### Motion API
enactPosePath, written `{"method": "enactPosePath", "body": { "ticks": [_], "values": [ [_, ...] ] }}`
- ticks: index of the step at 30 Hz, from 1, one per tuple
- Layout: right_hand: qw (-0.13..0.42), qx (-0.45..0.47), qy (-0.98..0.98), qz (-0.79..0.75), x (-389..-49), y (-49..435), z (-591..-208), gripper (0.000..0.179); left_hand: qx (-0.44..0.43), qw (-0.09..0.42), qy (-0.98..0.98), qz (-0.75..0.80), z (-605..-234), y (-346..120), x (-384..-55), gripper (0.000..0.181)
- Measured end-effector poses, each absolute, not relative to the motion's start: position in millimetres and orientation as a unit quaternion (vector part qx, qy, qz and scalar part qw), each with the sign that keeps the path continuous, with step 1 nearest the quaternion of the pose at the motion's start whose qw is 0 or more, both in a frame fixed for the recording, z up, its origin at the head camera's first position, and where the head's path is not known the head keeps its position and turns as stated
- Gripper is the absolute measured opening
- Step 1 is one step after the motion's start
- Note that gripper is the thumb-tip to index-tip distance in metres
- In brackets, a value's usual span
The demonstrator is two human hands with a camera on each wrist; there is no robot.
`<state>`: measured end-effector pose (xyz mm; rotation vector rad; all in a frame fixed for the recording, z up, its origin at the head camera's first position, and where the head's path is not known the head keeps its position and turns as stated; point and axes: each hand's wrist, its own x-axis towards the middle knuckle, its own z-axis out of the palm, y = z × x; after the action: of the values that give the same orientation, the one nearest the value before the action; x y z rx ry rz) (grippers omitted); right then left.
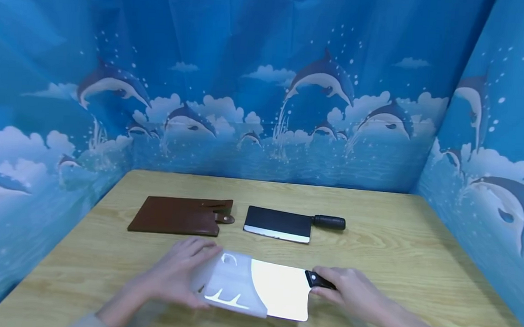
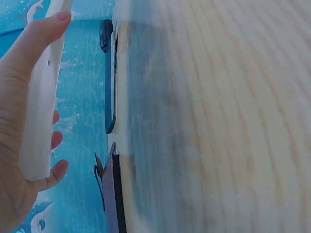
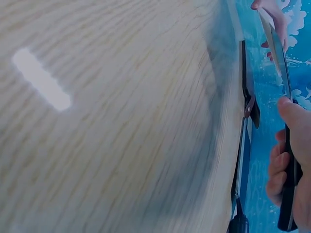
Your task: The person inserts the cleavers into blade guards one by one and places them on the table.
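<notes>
My right hand [image 1: 353, 291] grips the black handle of a cleaver [image 1: 283, 291] with a bright, shiny blade. A translucent white blade cover [image 1: 234, 284] encloses the left part of that blade; the part nearer the handle is bare. At the cover's left end my left hand [image 1: 178, 273] holds it between thumb and fingers. In the left wrist view the thumb lies on one face of the blade cover [image 2: 41, 116], with fingertips showing past its other side. The right wrist view shows fingers curled round the cleaver handle [image 3: 287, 204], and both hands are raised above the tabletop.
Behind the hands, a second cleaver [image 1: 278, 223] with a dark blade lies on the wooden table [image 1: 384, 231], its black handle to the right. Left of it lies a brown leather sheath [image 1: 177, 216] with a snap strap. Dolphin-printed blue curtains [image 1: 231, 81] enclose the back and sides.
</notes>
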<state>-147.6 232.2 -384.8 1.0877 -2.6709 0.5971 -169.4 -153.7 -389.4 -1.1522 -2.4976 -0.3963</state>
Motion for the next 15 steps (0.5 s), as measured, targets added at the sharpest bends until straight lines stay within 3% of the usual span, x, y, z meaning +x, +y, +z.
{"method": "enactPosePath", "body": {
  "ticks": [15],
  "values": [
    [0.099,0.338,-0.917,0.189,-151,214,-382,0.032,-0.402,0.159,-0.895,-0.107,-380,-130,-170,0.101]
  ]
}}
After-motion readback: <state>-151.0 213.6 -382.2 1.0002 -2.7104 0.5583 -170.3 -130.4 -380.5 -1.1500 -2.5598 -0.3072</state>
